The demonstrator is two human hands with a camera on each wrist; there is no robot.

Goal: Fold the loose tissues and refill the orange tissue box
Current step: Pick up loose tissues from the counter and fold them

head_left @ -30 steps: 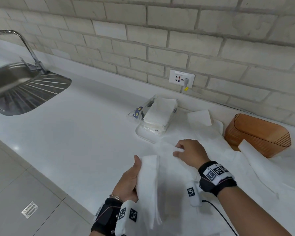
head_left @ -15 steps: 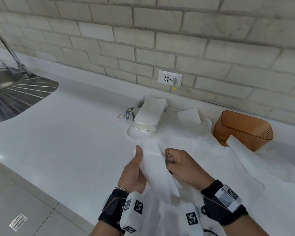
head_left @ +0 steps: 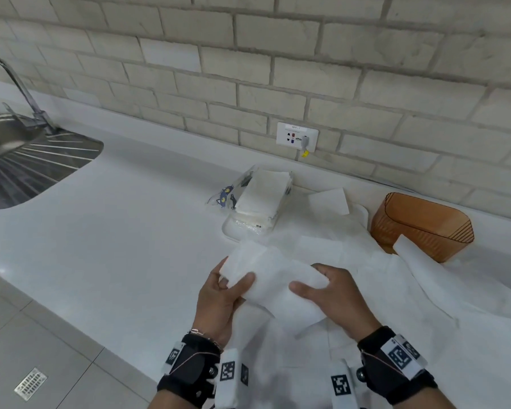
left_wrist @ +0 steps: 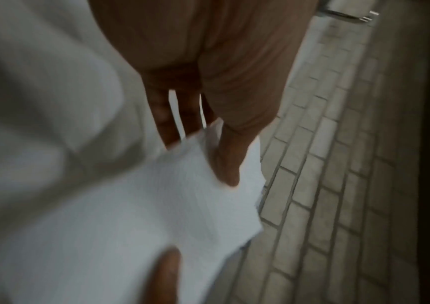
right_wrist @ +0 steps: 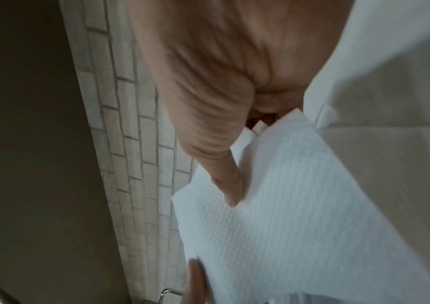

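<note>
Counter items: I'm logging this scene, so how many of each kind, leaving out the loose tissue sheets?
Orange box: 1
Folded tissue stack: 1
White tray: 1
Printed wrapper: 1
Tissue held in both hands: 1
Total: 5

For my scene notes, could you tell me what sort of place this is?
Most likely a kitchen: a stainless steel sink with a tap is set into a white countertop, beneath a brick-tiled wall with a power socket.
</note>
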